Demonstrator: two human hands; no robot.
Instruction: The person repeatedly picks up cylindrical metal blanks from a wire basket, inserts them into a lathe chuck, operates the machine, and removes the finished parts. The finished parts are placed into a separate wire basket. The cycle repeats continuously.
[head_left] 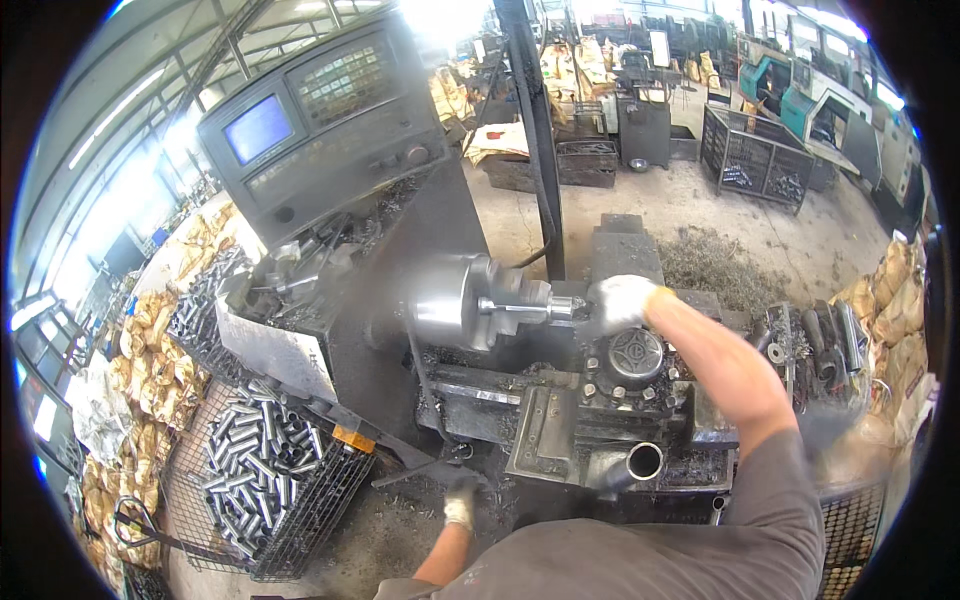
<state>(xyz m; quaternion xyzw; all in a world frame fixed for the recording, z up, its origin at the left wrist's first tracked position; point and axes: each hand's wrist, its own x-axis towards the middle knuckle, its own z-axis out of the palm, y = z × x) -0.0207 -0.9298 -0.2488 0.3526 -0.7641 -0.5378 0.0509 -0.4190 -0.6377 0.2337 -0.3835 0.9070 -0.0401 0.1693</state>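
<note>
My right hand, in a white glove, reaches over the lathe's tool turret. Its rounded, closed fingers are blurred beside the free end of a shiny metal tube; what they hold is hidden. That tube projects from the jaws of the lathe chuck. Low down, my left hand, gloved as well, hangs beside the machine's front, just below a dark lever. Its fingers are too blurred to read. A wide hollow metal cylinder is mounted near my chest, its round mouth facing up.
A wire basket heaped with short metal tubes stands at the left. Above it rises the control panel with a lit screen. Several metal tool parts lie at the right, beside brown sacks. Metal shavings cover floor beyond the lathe.
</note>
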